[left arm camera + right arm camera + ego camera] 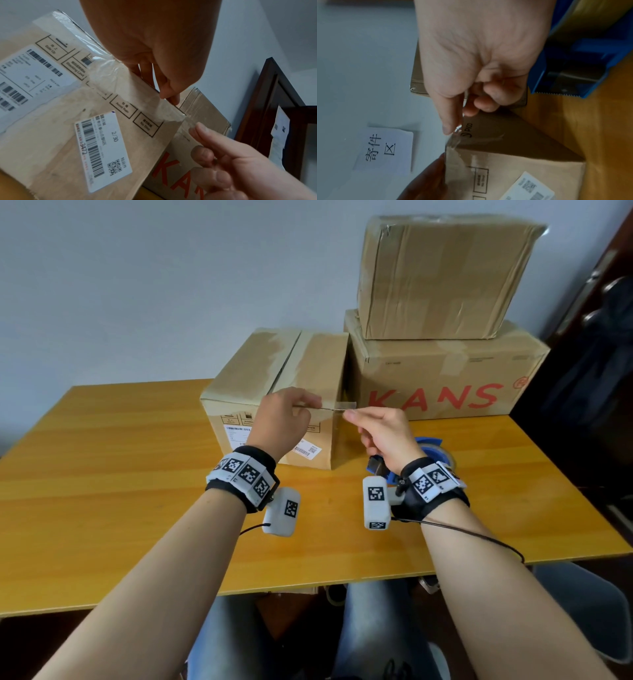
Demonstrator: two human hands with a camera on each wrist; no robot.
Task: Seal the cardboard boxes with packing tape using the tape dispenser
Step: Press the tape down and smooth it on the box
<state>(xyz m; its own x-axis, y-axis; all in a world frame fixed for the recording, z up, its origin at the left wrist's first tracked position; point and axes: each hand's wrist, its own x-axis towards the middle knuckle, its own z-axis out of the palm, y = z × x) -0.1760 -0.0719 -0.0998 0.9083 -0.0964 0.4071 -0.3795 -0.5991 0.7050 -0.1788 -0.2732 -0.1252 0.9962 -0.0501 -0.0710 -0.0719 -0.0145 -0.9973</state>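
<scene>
A short strip of clear packing tape (pixel 332 406) is stretched between my two hands, just above the front top edge of a small cardboard box (pixel 274 378). My left hand (pixel 301 406) pinches its left end, and my right hand (pixel 349 415) pinches the right end near the box's front right corner. In the right wrist view the tape (pixel 456 132) shows crinkled under my thumb (pixel 448 121), running down to the box corner (pixel 488 162). The blue tape dispenser (pixel 433 451) lies on the table behind my right wrist, held by neither hand. Old tape covers the box's top seam (pixel 137 94).
A large box printed KANS (pixel 445 385) stands right of the small box, with another taped box (pixel 442 275) stacked on it. The yellow wooden table (pixel 120 457) stretches left and front. A dark door (pixel 589 337) is at the right, and a paper sign (pixel 385 150) hangs on the wall.
</scene>
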